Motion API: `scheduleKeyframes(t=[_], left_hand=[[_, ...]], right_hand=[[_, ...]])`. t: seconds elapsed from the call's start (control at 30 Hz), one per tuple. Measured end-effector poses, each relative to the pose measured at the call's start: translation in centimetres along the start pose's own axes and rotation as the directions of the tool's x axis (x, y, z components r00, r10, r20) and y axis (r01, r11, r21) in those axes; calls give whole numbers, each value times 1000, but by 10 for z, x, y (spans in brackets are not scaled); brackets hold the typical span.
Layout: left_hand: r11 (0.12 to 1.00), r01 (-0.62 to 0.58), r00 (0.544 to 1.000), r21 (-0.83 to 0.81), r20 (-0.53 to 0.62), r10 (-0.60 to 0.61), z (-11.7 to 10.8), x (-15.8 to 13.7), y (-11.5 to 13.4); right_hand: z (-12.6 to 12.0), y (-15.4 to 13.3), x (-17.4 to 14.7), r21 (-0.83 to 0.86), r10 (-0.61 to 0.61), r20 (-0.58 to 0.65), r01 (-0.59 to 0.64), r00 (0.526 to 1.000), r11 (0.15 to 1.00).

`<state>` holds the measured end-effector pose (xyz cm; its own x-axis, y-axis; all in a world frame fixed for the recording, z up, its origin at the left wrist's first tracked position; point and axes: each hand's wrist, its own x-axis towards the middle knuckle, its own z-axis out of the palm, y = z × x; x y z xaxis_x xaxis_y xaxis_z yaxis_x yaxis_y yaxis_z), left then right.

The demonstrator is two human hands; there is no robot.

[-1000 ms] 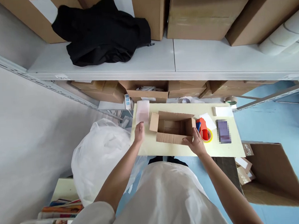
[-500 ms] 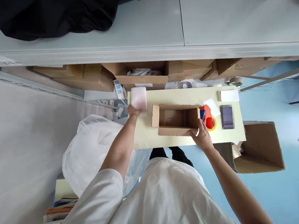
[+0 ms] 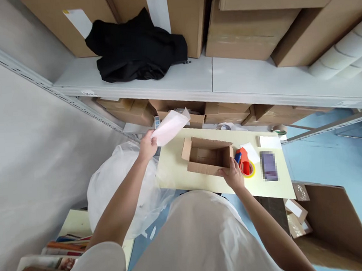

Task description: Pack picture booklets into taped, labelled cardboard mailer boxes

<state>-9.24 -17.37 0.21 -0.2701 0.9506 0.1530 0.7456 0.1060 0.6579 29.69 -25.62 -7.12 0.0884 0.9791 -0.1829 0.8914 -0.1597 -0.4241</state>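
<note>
Grey wall [image 3: 30, 132] on the left, blue floor [image 3: 332, 150], a pale counter [image 3: 177, 172] before a white shelf [image 3: 241, 76] stacked with cartons [image 3: 251, 29]

Black garment [image 3: 139, 52] on shelf [image 3: 242, 80]
</note>
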Motion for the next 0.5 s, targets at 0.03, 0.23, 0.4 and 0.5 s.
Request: scheduleKeyframes(t=[0.03, 0.23, 0.4, 0.5], left_hand=[[994, -108, 994, 19, -4, 108, -7, -4, 19], [843, -533, 825, 69, 266, 499, 37, -48, 114], [861, -502, 733, 84, 570, 372, 97, -65, 116], [888, -440, 724, 132, 638, 263, 115, -55, 107]], right_hand=[[-1, -2, 0, -8, 5, 13, -5, 1000, 1000], [-12, -12, 0, -22, 40, 56, -39, 998, 999], [-15, -12, 2, -19, 81, 100, -80, 992, 997], [-15, -11, 1, -13, 86, 107, -86, 991, 996]])
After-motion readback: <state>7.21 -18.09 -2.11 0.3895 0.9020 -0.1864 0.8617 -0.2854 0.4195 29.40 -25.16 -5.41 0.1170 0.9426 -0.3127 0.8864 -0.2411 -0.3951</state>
